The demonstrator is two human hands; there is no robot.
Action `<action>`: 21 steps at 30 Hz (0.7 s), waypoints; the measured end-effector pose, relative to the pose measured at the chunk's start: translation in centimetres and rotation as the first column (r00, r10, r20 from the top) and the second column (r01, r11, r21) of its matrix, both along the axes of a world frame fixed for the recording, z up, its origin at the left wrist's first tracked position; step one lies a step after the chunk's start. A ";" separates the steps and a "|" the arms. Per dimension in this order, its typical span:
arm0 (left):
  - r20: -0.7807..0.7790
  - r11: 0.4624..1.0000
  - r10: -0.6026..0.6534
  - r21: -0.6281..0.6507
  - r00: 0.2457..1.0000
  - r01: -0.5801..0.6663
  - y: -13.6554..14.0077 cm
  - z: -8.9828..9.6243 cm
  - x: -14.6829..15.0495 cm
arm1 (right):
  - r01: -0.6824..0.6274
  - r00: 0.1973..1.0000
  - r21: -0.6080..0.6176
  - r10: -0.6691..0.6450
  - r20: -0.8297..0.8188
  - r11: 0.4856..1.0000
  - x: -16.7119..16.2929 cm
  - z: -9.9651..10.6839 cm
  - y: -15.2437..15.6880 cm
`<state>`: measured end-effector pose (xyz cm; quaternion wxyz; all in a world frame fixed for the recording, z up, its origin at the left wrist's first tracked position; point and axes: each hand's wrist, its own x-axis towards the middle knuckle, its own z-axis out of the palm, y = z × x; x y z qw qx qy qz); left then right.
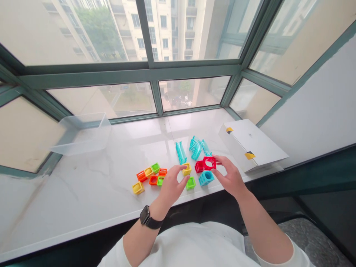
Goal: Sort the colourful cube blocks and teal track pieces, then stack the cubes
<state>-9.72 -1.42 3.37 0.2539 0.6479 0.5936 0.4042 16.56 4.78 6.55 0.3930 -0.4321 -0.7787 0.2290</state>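
My right hand (230, 177) grips a red block (209, 163) with a round opening, its thumb and index finger at the block's right side. Another red block (199, 166) sits against its left. Just below is a blue block (206, 178) with a round hole. My left hand (172, 184), with a black watch at the wrist, has thumb and index finger around a yellow block (187, 169). A green block (190, 183) lies below that thumb. Left of this hand are several orange, yellow and green blocks (148, 171), partly hidden by it.
Translucent teal track pieces (181, 152), one of them curved (195, 147), lie behind the blocks. A clear plastic bin (83, 137) stands at the left by the window. At the right is a white box (254, 142) with yellow-and-black tabs. The white counter's front edge (111, 223) runs close to my body.
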 end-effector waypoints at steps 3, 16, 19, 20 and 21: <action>-0.112 1.000 -0.022 0.012 0.993 0.023 2.1 -0.7 0.9 | 0.085 0.996 -0.021 -0.086 -0.022 0.996 1.8 -0.5 0.8; -0.471 0.978 -0.203 -0.142 0.859 0.154 8.9 -3.6 4.7 | 0.124 0.984 -0.257 -0.153 -0.096 0.958 4.3 -3.8 2.5; -0.506 0.974 -0.218 -0.161 0.834 0.156 9.5 -4.2 5.0 | 0.067 0.988 -0.305 -0.107 -0.116 0.950 4.2 -4.6 3.5; -0.512 0.974 -0.220 -0.163 0.830 0.157 9.6 -4.3 5.1 | 0.041 0.989 -0.320 -0.084 -0.123 0.946 4.1 -4.9 3.8; -0.517 0.974 -0.220 -0.164 0.827 0.156 9.7 -4.5 5.2 | 0.018 0.989 -0.333 -0.065 -0.130 0.943 4.0 -5.3 4.2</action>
